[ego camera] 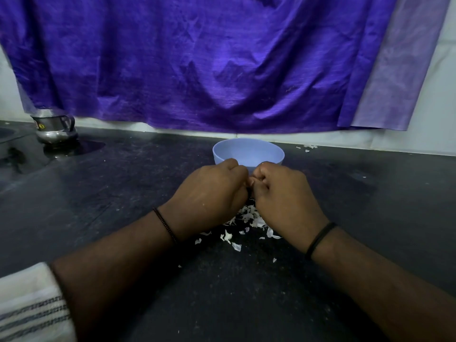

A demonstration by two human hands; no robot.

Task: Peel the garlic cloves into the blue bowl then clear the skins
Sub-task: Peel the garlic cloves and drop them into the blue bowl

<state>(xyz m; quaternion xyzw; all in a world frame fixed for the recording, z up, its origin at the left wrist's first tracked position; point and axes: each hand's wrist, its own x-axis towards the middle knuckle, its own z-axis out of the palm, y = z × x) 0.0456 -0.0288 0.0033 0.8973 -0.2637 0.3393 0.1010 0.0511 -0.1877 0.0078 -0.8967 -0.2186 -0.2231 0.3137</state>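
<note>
The left hand [212, 188] and the right hand [283, 191] meet knuckle to knuckle at the centre of the dark counter [123, 193], both with fingers curled inward around something small pinched between them; a pale sliver shows at the point where the fingertips meet, which I take to be a garlic clove [251, 180] being worked (too little of it shows to say whether its skin is on or off). Both hands are therefore clenched on that clove, not loose. Just beyond them, on the far side and touching the line of the knuckles in this view, stands the blue bowl [248, 150]; its visible inner wall looks bare, but the hands hide its bottom, so I cannot tell how many peeled cloves lie inside. Beneath and just near of the hands lies a heap of white skins [246, 218], with stray flakes scattered nearer and a few more far right by the wall. That heap suggests several cloves are already peeled; the peeling step seems to be in hand, and clearing the skins has not begun. No unpeeled stock is visible. Far left stands 1 steel jug [55, 128], and a purple cloth [197, 58] hangs behind.
</note>
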